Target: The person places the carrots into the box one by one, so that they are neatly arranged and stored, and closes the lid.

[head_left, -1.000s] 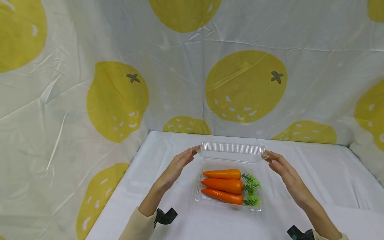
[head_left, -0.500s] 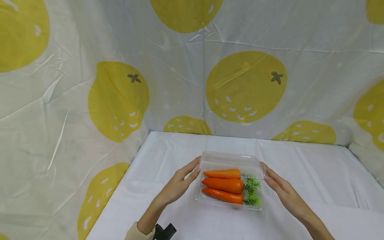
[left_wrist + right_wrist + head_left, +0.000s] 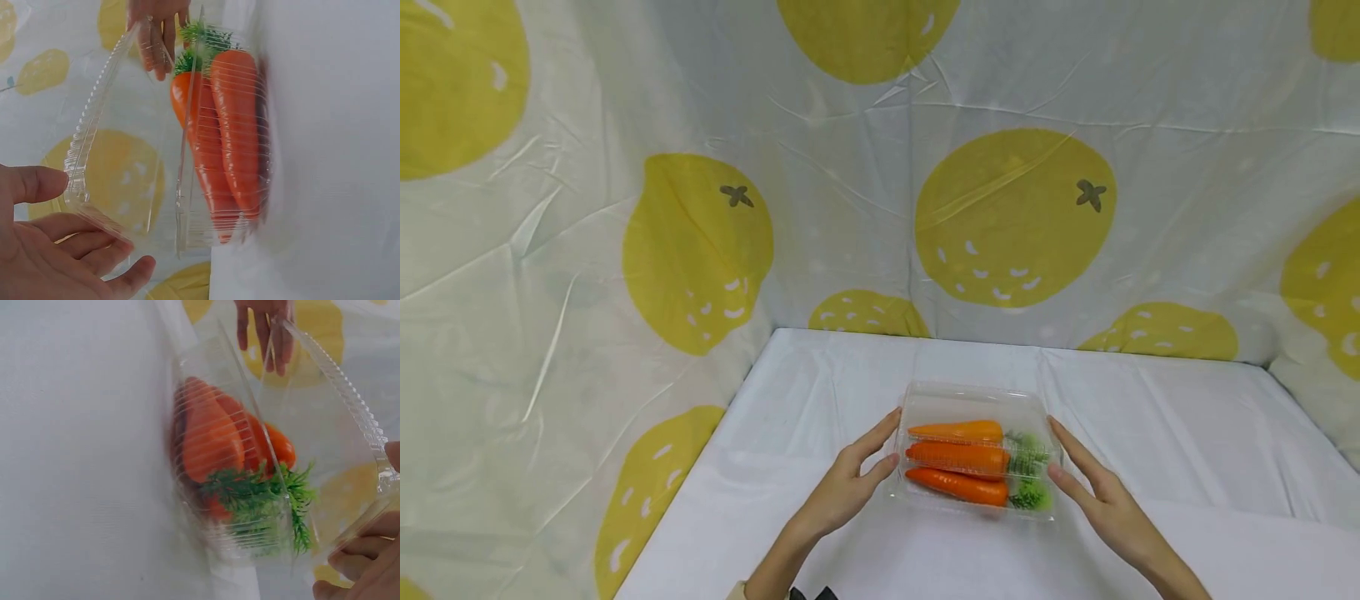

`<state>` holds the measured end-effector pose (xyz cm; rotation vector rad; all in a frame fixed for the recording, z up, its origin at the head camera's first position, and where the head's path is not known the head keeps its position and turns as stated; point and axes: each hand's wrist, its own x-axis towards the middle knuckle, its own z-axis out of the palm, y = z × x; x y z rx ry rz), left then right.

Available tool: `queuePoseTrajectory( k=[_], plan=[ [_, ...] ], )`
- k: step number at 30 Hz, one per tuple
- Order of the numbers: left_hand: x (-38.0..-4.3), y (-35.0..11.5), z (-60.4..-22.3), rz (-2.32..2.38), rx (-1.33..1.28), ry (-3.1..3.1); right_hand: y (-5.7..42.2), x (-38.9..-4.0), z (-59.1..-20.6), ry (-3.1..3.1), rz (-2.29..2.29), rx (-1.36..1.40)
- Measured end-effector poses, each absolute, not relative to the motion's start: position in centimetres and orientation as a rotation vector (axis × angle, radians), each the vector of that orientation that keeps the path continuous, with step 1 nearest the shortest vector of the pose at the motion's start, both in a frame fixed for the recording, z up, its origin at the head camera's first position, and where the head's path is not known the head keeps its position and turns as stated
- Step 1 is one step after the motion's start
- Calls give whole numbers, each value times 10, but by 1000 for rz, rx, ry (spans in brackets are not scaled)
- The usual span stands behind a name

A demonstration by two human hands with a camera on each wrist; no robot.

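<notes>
In the head view, a clear plastic clamshell box (image 3: 973, 510) lies on the white cloth. Inside are three orange carrots (image 3: 958, 458) side by side, their green leafy tops (image 3: 1028, 496) pointing right. Its ribbed lid (image 3: 970, 400) is tilted over them, and a gap shows between lid and base in both wrist views. My left hand (image 3: 846, 487) holds the lid's left end, thumb at the front corner (image 3: 75, 187), fingers along the side. My right hand (image 3: 1112, 508) holds the right end the same way. In the right wrist view, that hand is partly cut off.
A white cloth (image 3: 1187, 433) covers the table. Behind and to the left hangs a pale curtain (image 3: 842, 208) printed with yellow lemons, meeting the table's back and left edges.
The lid has swung down from upright toward me and now covers part of the carrots. Both hands have moved with it, lower and nearer. The base and carrots have stayed in place.
</notes>
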<state>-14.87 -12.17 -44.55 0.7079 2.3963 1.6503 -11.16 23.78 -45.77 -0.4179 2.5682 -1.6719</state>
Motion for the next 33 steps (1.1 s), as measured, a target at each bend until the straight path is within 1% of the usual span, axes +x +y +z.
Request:
queuePoseTrajectory(
  k=[14, 19, 25, 33],
  plan=[
    [-139, -122, -474, 1658, 746, 2488, 234, -104, -482, 2594, -1653, -294],
    [-135, -122, -480, 1647, 727, 2498, 234, -101, -487, 2619, -1645, -321],
    [-134, -121, -488, 1622, 809, 2553, 233, -99, -492, 2644, -1645, -337],
    [-131, -120, -492, 1670, 677, 2516, 234, -98, -499, 2692, -1649, -417]
  ],
)
